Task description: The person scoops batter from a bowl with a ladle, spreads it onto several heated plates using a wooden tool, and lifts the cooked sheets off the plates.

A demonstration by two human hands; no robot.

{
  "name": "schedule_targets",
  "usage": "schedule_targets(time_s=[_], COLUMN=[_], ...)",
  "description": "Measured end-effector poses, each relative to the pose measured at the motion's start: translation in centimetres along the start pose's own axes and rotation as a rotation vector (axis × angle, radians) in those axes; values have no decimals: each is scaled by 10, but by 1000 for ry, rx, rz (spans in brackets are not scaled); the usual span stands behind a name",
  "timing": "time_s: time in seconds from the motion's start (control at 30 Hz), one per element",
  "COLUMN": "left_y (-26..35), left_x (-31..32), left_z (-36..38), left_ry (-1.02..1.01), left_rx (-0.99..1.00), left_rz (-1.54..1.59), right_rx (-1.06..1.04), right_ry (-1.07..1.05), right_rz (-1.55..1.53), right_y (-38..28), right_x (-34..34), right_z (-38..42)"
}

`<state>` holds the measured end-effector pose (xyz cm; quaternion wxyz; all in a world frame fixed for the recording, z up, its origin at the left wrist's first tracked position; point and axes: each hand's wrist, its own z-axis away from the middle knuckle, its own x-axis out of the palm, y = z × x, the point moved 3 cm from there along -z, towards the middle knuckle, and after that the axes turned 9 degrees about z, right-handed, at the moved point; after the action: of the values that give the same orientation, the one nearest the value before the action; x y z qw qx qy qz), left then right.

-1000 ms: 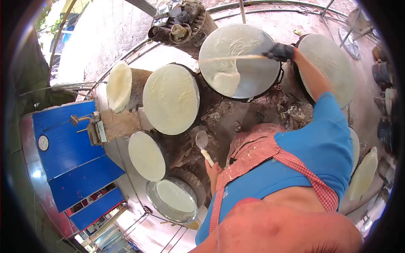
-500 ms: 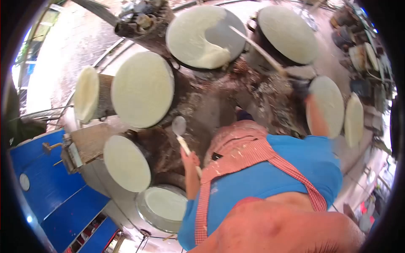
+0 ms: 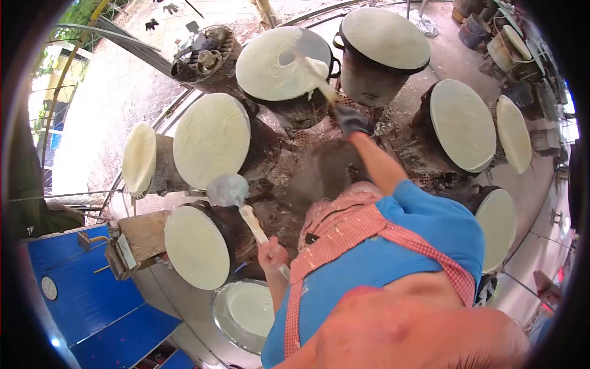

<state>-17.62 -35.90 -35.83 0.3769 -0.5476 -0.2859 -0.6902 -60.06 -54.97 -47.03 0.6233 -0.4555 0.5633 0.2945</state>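
My left hand (image 3: 272, 253) is wrapped round the pale handle of a ladle (image 3: 227, 189). Its metal bowl hangs near the edge of a batter-covered round pan at left. My right hand (image 3: 353, 120), in a dark glove, grips a long-handled wooden tool (image 3: 321, 82) that reaches over the far middle pan (image 3: 261, 66). Pale batter covers most of that pan, with a grey bare patch at its upper right and a folded heap near the tool. The tool's far end is blurred.
More batter-covered round pans stand on drum stoves in a ring, including one at far right (image 3: 386, 38) and one at right (image 3: 464, 126). A wide basin of batter (image 3: 252, 310) sits at lower left, beside a blue table (image 3: 92, 295). A cluttered drum (image 3: 209, 58) stands behind.
My right hand has swung from the right side inward, taking the wooden tool across the far middle pan. The ladle has moved up and left, nearer the left pans. The whole view has shifted.
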Motion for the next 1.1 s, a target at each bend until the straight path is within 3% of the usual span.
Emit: schedule_targets(time_s=[0.03,0.07,0.13,0.17,0.2,0.23,0.3,0.33,0.4,0.43,0.5,0.57,0.6,0.63,0.73,0.77,0.8,0.83,0.87,0.9,0.93,1.0,1.07,1.1], left_y=[-8,-18,-20,-13,-15,-24,-35,-42,-51,-49,-38,-37,-31,-29,-35,-52,-59,-59,-54,-57,-55,-57,-67,-75], left_x=[25,49,36,34,33,46,60,62,55,38,21,12,8,4,8,53,48,41,38,35,27,14,28,30], left_z=[-5,-16,-28,-24,-21,-23,-22,-28,-35,-45,-63,-71,-72,-77,-96,-114,-126,-132,-135,-136,-134,-138,-143,-149], left_ry=[13,12,-59,-86,60,24,11,-40,-66,31,270,264,255,57,5,334,343,430,512,467,444,315,392,454], left_rx=[6,19,-65,-171,-65,-43,-32,-69,-119,-166,-152,-151,-143,-212,-319,-98,-105,-112,-114,-238,-238,-343,-324,-307], left_rz=[44,83,124,153,98,48,-20,66,173,227,333,235,145,153,195,169,189,205,208,166,155,151,201,262], right_rx=[-25,-37,-215,-231,-120,-171,515,523,-135,-126,-479,-391,-200,-17,108,-101,-317,-321,-374,-438,-443,-277,-81,-16], right_ry=[33,51,-30,-106,-134,-117,-545,-542,434,426,131,110,-94,-290,-161,-8,136,41,-61,-135,-110,-138,-216,-160], right_rz=[227,229,-253,43,-30,13,-1034,-1043,-289,-279,-17,-260,-256,-239,-484,-251,-12,-174,-166,-142,-141,-126,-121,-415], right_y=[-31,-31,-73,-51,-17,9,46,35,1,0,-33,1,13,21,44,34,22,15,32,56,58,66,84,64], right_x=[18,28,-50,-15,20,24,25,11,-39,-29,10,-20,-49,-107,-83,-53,-23,-58,-8,32,26,-1,-30,-58], right_z=[-21,-21,19,3,-17,-35,-55,-67,-79,-72,-55,-22,-28,-40,-104,-129,-143,-98,-57,-52,-77,-132,-148,-182])
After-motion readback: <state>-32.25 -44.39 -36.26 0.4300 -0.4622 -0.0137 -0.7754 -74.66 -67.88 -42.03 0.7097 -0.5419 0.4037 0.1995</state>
